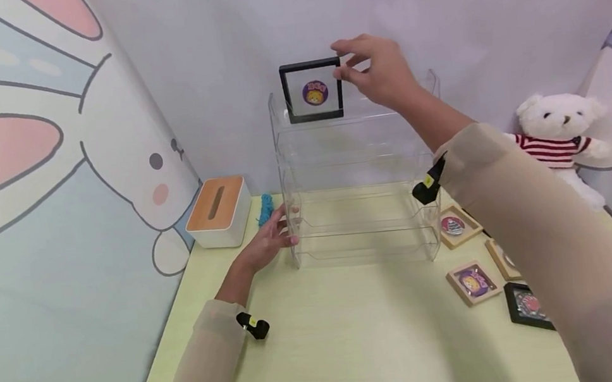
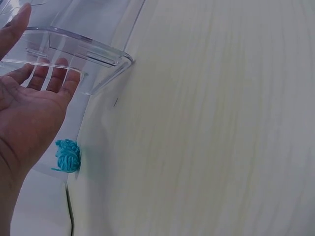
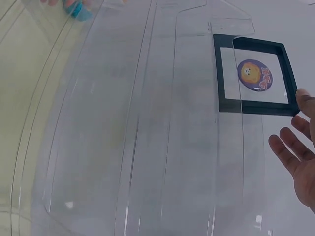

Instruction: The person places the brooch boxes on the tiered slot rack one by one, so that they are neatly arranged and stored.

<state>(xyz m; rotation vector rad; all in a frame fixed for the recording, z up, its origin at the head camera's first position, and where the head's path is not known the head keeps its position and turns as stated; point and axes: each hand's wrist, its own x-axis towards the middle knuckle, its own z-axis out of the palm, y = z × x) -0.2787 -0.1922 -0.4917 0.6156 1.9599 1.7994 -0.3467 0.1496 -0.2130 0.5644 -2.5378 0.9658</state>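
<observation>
A clear acrylic tiered rack point(image 1: 365, 231) stands upright at the back of the table. On its top tier, toward the left, stands a black picture frame point(image 1: 316, 117) holding a round purple badge point(image 1: 315, 93) with a yellow bear face. My right hand point(image 1: 380, 73) pinches the frame's upper right corner between thumb and finger, the other fingers spread. In the right wrist view the thumb lies on the black border point(image 3: 256, 107). Low on the rack's left side, my left hand point(image 1: 263, 245) holds the side panel, its fingers point(image 2: 56, 78) partly seen through the clear plastic.
A white tissue box point(image 1: 225, 229) with a wooden lid and a blue yarn bundle point(image 1: 265, 208) sit left of the rack. To the right lie wooden frames point(image 1: 469, 282), a black frame point(image 1: 527, 307) and a white teddy bear point(image 1: 556, 128). A wall point(image 1: 197, 51) rises behind.
</observation>
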